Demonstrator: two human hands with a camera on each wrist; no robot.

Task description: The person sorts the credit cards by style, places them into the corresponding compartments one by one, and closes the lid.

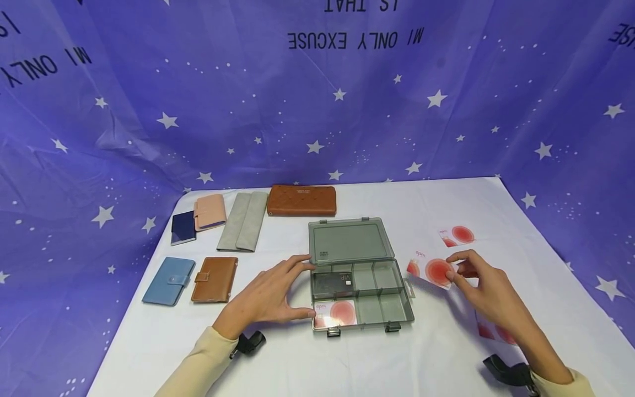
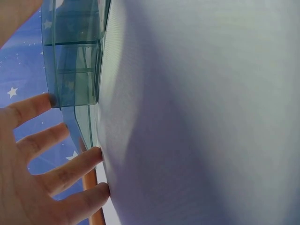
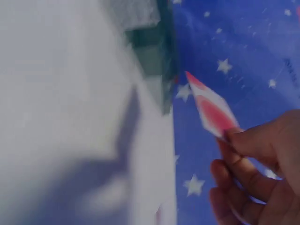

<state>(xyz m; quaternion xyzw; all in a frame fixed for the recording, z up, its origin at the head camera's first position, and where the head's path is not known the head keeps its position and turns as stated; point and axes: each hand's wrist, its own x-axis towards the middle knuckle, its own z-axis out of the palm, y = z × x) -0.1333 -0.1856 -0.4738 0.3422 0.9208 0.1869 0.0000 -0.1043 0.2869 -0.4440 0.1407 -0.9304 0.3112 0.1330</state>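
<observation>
Left hand (image 1: 270, 295) out flat and low, palm down, fingers (image 2: 70, 171) straight and spread, thumb apart from them, forearm in a cream sleeve (a dark strap at the wrist). Right hand (image 1: 488, 292) raised a little, fingers (image 3: 243, 176) curled, thumb and forefinger pinched together; same cream sleeve and dark strap.
</observation>
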